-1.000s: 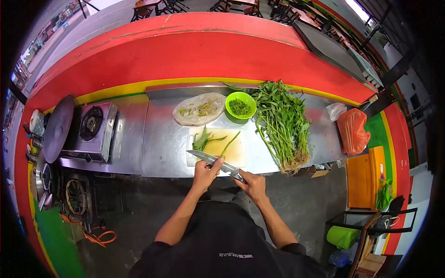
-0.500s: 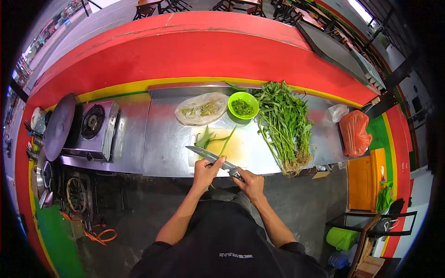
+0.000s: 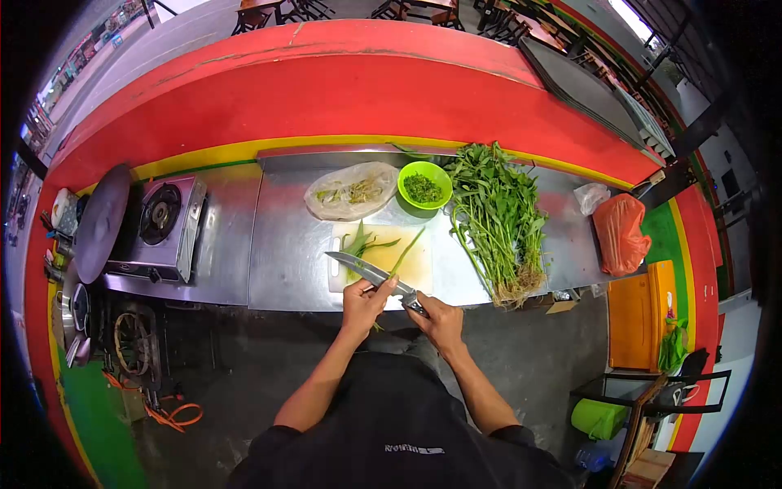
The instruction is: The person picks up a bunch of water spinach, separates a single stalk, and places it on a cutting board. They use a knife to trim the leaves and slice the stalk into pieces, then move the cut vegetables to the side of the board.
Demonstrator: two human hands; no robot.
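Note:
My right hand point(image 3: 440, 320) grips the handle of a long knife point(image 3: 364, 270), whose blade points left across the near edge of a pale cutting board point(image 3: 419, 265). My left hand point(image 3: 362, 304) holds a thin green stem point(image 3: 402, 253) against the blade, fingers just under the steel. A few more green stems with leaves point(image 3: 356, 243) lie on the board's left part.
A large pile of leafy greens point(image 3: 497, 213) lies to the right on the steel counter point(image 3: 281, 253). Behind the board stand a green bowl of chopped greens point(image 3: 423, 186) and a plastic bag of scraps point(image 3: 352, 191). A gas stove point(image 3: 160, 225) sits left, an orange bag point(image 3: 619, 231) right.
The knife and both hands stay nearly in place; the held stem has shifted slightly along the blade.

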